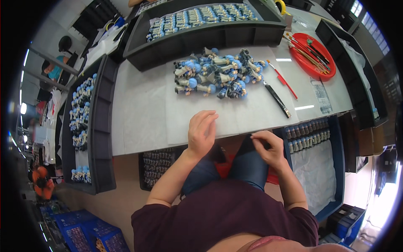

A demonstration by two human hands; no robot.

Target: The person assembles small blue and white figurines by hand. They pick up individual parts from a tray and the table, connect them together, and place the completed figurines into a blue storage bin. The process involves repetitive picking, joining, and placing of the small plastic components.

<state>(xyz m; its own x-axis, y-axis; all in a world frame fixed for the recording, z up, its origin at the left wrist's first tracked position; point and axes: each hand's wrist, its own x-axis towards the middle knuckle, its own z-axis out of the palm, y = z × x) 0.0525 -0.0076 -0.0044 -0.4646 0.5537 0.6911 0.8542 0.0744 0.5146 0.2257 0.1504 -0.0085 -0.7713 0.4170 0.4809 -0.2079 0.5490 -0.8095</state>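
Observation:
My left hand [202, 132] is raised at the table's near edge, its fingers stretched out and held close together, with nothing in it. Over my right thigh, my right hand [269, 148] hangs just off the table edge. Its fingers are loosely bent, the thumb a little apart, and no object shows between them. Beyond both hands, a heap of small blue-haired figurines [220, 71] lies on white paper [184, 122]. To the right of the heap are a thin red-handled brush [283, 80] and a black-handled brush [277, 100]. Neither hand touches them.
A dark crate [201, 38] of lined-up figurines stands behind the heap. Another crate [102, 126] with figurines is on the left. At right are a red dish [330, 63] of brushes, a dark tray [357, 67] and, lower down, a blue crate [339, 168] of figurines.

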